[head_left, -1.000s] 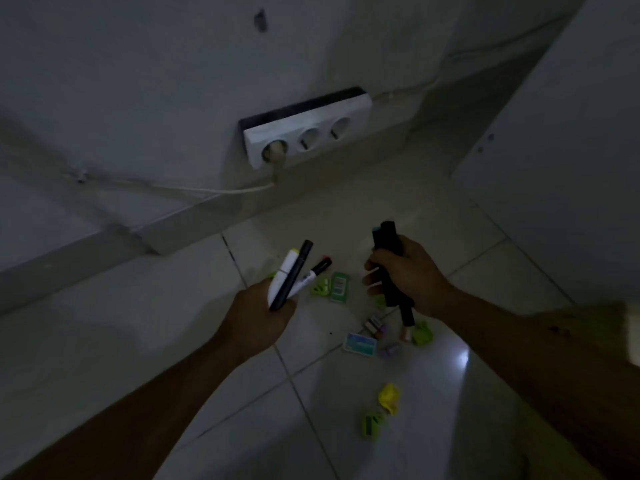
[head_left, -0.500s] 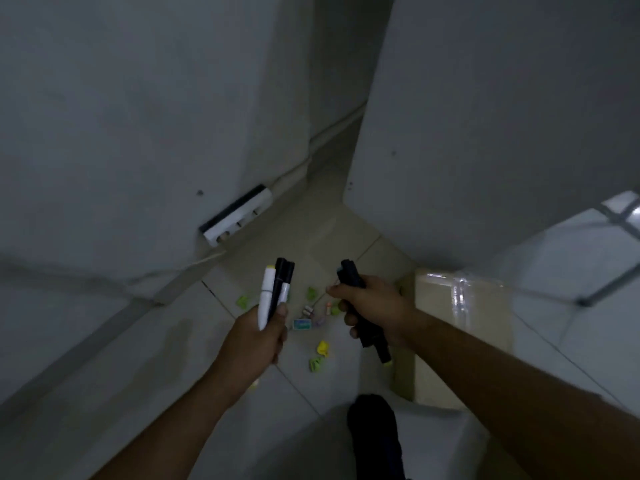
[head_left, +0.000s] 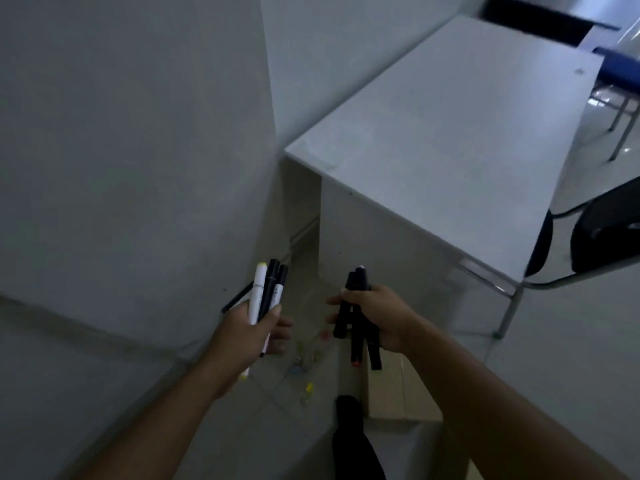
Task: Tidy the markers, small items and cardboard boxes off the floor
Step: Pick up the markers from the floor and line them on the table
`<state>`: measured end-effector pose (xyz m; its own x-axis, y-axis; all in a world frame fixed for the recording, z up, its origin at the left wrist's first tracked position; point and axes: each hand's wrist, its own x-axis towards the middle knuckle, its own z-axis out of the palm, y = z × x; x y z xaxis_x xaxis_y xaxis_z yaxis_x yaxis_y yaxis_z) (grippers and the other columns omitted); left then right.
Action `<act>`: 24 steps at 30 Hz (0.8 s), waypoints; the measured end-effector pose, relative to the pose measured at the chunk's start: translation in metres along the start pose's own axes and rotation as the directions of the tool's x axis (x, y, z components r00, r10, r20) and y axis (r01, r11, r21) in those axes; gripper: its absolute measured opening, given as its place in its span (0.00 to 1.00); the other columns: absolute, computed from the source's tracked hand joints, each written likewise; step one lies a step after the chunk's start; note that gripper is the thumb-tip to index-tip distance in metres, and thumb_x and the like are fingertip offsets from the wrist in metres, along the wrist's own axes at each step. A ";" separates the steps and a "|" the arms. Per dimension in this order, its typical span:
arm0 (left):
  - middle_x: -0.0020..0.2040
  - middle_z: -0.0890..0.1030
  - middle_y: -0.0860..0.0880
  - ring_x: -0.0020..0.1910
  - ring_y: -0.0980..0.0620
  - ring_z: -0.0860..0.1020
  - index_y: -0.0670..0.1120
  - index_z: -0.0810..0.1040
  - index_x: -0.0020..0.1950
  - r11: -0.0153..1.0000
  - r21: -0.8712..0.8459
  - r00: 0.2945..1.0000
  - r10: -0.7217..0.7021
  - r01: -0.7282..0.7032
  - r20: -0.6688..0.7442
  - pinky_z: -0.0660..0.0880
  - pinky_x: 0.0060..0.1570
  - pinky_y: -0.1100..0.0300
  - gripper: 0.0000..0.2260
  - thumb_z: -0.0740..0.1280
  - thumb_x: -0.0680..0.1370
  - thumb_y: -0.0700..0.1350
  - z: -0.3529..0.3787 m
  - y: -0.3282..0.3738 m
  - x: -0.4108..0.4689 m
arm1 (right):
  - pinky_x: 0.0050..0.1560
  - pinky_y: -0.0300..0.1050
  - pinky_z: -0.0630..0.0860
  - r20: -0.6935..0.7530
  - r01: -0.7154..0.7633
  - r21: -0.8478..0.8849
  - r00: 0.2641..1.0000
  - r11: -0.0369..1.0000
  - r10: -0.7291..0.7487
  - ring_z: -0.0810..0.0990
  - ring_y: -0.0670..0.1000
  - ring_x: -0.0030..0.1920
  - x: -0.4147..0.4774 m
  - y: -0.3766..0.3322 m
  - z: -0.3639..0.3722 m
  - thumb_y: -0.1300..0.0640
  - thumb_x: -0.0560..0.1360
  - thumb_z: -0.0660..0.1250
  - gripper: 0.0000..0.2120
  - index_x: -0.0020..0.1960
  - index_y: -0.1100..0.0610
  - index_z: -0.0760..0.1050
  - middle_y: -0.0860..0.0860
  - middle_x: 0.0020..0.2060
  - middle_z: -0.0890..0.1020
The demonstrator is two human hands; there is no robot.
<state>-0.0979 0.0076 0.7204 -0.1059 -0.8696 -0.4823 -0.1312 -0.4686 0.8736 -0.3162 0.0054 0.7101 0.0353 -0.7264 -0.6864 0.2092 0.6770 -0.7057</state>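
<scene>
Low at the left, beneath the grey wall (head_left: 121, 150), my left hand (head_left: 249, 332) is curled round a bunch of markers (head_left: 265, 292). One has a white barrel with a yellow tip and the others are black, with the caps pointing up and away. Just right of it, down on the tiled floor (head_left: 104, 393), lie the small items (head_left: 306, 356), coloured bits too blurred to name. Right again, my right hand (head_left: 379, 317) grips a bundle of black markers (head_left: 355, 289) round the middle, the ends sticking out above and below the fist. I judge them light, stiff and smooth, apt to slide past one another, so a full fist at mid-barrel is the sound hold. Under that wrist a cardboard box (head_left: 391, 393) sits on the floor near the white desk (head_left: 467, 133). It is probably light but wide, best taken by two opposite edges. A dark chair (head_left: 602, 237) stands at the far right.
</scene>
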 end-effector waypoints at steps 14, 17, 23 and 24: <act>0.44 0.83 0.38 0.35 0.53 0.84 0.36 0.78 0.53 0.996 0.081 0.997 0.046 -0.041 -0.062 0.81 0.33 0.63 0.10 0.70 0.76 0.41 0.078 0.159 0.122 | 0.46 0.58 0.83 -0.134 0.146 -0.318 0.971 0.937 -0.197 0.83 0.61 0.45 0.066 -0.179 -0.068 0.51 0.78 0.64 0.09 0.48 0.57 0.75 0.61 0.47 0.81; 0.42 0.84 0.40 0.34 0.55 0.83 0.37 0.80 0.52 0.991 0.131 0.995 0.041 -0.028 -0.095 0.78 0.32 0.67 0.11 0.71 0.75 0.43 0.084 0.173 0.158 | 0.45 0.55 0.83 -0.120 0.176 -0.523 0.953 0.834 -0.277 0.83 0.58 0.43 0.102 -0.213 -0.083 0.50 0.77 0.65 0.12 0.48 0.59 0.76 0.60 0.44 0.82; 0.40 0.85 0.44 0.34 0.53 0.84 0.38 0.80 0.52 0.995 0.088 0.981 -0.020 0.037 -0.191 0.79 0.33 0.65 0.11 0.72 0.74 0.44 0.086 0.183 0.203 | 0.33 0.39 0.74 -0.021 0.249 -0.736 0.921 0.629 -0.388 0.79 0.48 0.33 0.169 -0.273 -0.084 0.44 0.74 0.67 0.14 0.44 0.55 0.76 0.50 0.33 0.79; 0.39 0.85 0.45 0.34 0.53 0.84 0.39 0.80 0.51 0.996 0.080 0.978 -0.030 0.047 -0.208 0.79 0.32 0.65 0.11 0.72 0.74 0.44 0.084 0.182 0.210 | 0.32 0.38 0.72 0.004 0.270 -0.760 0.912 0.591 -0.411 0.78 0.47 0.32 0.183 -0.281 -0.080 0.43 0.74 0.67 0.13 0.43 0.54 0.76 0.48 0.32 0.78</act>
<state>-0.2273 -0.2474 0.7729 0.1056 -0.8686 -0.4841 -0.2145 -0.4953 0.8419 -0.4471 -0.3081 0.7683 -0.0500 -0.9409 -0.3350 -0.6093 0.2945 -0.7362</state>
